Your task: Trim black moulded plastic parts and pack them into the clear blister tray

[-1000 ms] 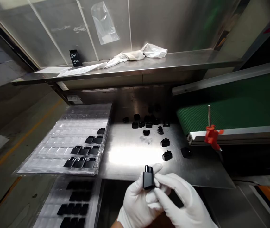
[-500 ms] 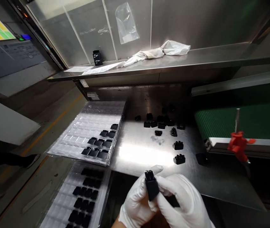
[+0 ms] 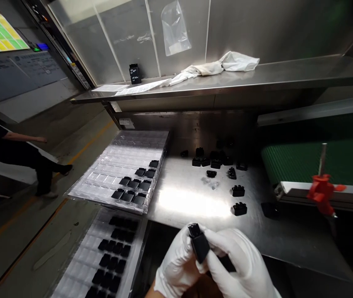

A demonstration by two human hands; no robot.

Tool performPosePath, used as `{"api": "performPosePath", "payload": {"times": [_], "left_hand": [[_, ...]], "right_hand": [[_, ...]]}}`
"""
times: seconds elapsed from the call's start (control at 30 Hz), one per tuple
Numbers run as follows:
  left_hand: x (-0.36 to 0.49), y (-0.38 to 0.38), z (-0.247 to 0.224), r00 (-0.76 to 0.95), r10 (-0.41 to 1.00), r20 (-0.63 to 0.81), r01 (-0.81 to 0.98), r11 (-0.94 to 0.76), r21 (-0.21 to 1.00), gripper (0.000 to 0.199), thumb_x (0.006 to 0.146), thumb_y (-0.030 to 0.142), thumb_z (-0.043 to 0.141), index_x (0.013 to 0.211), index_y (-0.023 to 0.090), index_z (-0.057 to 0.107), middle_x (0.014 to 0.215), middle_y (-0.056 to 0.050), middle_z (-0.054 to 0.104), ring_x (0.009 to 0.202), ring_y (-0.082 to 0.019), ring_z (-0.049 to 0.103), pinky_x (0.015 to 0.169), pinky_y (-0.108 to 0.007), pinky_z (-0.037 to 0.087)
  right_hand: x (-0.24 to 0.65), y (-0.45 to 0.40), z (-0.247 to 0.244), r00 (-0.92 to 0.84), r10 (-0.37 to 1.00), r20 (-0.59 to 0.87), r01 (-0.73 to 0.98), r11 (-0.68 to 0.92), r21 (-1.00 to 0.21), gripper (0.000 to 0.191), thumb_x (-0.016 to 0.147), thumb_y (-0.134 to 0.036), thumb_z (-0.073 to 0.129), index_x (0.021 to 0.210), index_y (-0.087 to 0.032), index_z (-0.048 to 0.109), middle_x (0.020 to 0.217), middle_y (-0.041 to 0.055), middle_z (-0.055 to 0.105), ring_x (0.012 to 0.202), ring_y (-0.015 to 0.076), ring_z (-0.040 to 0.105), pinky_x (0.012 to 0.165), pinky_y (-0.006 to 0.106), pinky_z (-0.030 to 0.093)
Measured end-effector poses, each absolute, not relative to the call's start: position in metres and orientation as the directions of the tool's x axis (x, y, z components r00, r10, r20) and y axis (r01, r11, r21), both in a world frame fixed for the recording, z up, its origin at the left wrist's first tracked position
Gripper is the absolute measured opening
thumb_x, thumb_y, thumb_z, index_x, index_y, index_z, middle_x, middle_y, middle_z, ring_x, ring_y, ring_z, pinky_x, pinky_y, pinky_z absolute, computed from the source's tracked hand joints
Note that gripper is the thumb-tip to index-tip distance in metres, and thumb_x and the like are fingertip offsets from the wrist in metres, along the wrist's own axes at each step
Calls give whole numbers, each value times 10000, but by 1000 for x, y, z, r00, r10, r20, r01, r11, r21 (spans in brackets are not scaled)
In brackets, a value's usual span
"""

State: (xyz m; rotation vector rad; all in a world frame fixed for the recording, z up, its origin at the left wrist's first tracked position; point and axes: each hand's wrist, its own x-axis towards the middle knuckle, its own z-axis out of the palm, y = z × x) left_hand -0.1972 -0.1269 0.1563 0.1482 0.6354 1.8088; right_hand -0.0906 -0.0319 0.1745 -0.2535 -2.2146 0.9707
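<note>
Between my two white-gloved hands is a small black plastic connector housing point(image 3: 200, 246), tilted with its narrower end up and away from me. My left hand point(image 3: 178, 258) is closed on its left side. The fingers of my right hand point(image 3: 241, 260) pinch it from the right. Beyond my hands, on the steel table point(image 3: 182, 223), stand two similar black parts, one nearer point(image 3: 239, 209) and one farther point(image 3: 237, 191). A loose group of several more black parts point(image 3: 215, 163) lies at the back.
At left a clear blister tray point(image 3: 102, 174) holds rows of black pieces; a lower tray point(image 3: 80, 252) holds more. A green conveyor point(image 3: 322, 165) with a red clamp point(image 3: 321, 192) stands right. White cloth point(image 3: 238, 62) lies on the shelf. A person point(image 3: 24, 155) walks at far left.
The view has shifted slightly, so the bench appears farther right. The connector housing leans a little more in my hands. More of the walking person has come into view at left.
</note>
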Motion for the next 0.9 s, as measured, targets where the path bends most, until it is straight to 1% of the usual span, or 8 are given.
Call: {"api": "performPosePath", "payload": {"times": [0.13, 0.23, 0.4, 0.57, 0.67, 0.8, 0.87, 0.9], "left_hand": [[-207, -130, 157, -390, 886, -250, -770, -165, 616, 435, 666, 456, 846, 933, 159, 674, 646, 15, 562, 468, -45, 440, 468, -178, 329], [-217, -133, 153, -386, 886, -256, -724, -119, 679, 441, 677, 456, 839, 956, 166, 658, 649, 16, 572, 473, -54, 452, 470, -187, 319], [-226, -133, 145, -374, 900, -225, -700, -115, 705, 506, 666, 437, 851, 1028, 180, 608, 718, -18, 627, 536, -85, 478, 500, -202, 348], [-239, -130, 150, -362, 894, -264, -714, -84, 695, 539, 621, 410, 884, 1032, 172, 630, 797, -41, 651, 691, -159, 592, 673, -280, 451], [-252, -127, 160, -396, 869, -296, -650, -38, 759, 495, 566, 328, 914, 960, 161, 664, 890, -62, 679, 802, -189, 611, 756, -301, 470], [-264, -117, 179, -417, 813, -407, -491, 176, 853, 407, 509, 55, 840, 868, 168, 686, 843, -38, 712, 814, -202, 635, 765, -295, 495], [-266, -111, 184, -419, 823, -384, -340, 250, 907, 366, 559, 39, 776, 891, 175, 702, 882, -47, 728, 855, -222, 655, 803, -314, 513], [-267, -108, 184, -425, 844, -326, -228, 249, 941, 342, 594, 49, 741, 909, 177, 712, 920, -55, 729, 887, -230, 657, 834, -327, 515]], "right_hand": [[-94, -33, 173, -762, 491, 422, -93, 562, -822, 401, 891, -135, 553, 1264, -279, 523, 853, 5, 715, 724, 151, 683, 698, 288, 591], [-97, -34, 172, -756, 521, 395, -60, 546, -836, 356, 906, -173, 555, 1245, -282, 560, 916, 34, 726, 792, 175, 704, 737, 301, 602], [-103, -39, 168, -751, 564, 343, -17, 503, -864, 431, 863, -278, 663, 1279, -276, 552, 829, 1, 694, 654, 139, 652, 663, 277, 600], [-112, -43, 168, -734, 612, 293, 28, 459, -888, 475, 803, -328, 737, 1257, -305, 601, 852, -4, 694, 636, 128, 636, 643, 261, 592], [-120, -44, 165, -707, 662, 249, 47, 395, -917, 478, 767, -347, 767, 1226, -314, 636, 891, 0, 725, 627, 128, 633, 630, 257, 586], [-133, -39, 152, -670, 742, 17, 125, 135, -983, 437, 733, -347, 786, 1150, -271, 681, 1052, 56, 751, 788, 194, 688, 657, 290, 585], [-137, -36, 143, -649, 754, -101, 104, -43, -994, 395, 721, -338, 794, 1091, -241, 695, 1054, 75, 754, 905, 240, 696, 736, 336, 588], [-137, -35, 140, -642, 754, -139, 65, -128, -990, 394, 712, -339, 801, 1075, -229, 695, 1050, 83, 755, 946, 257, 694, 783, 365, 584]]}}
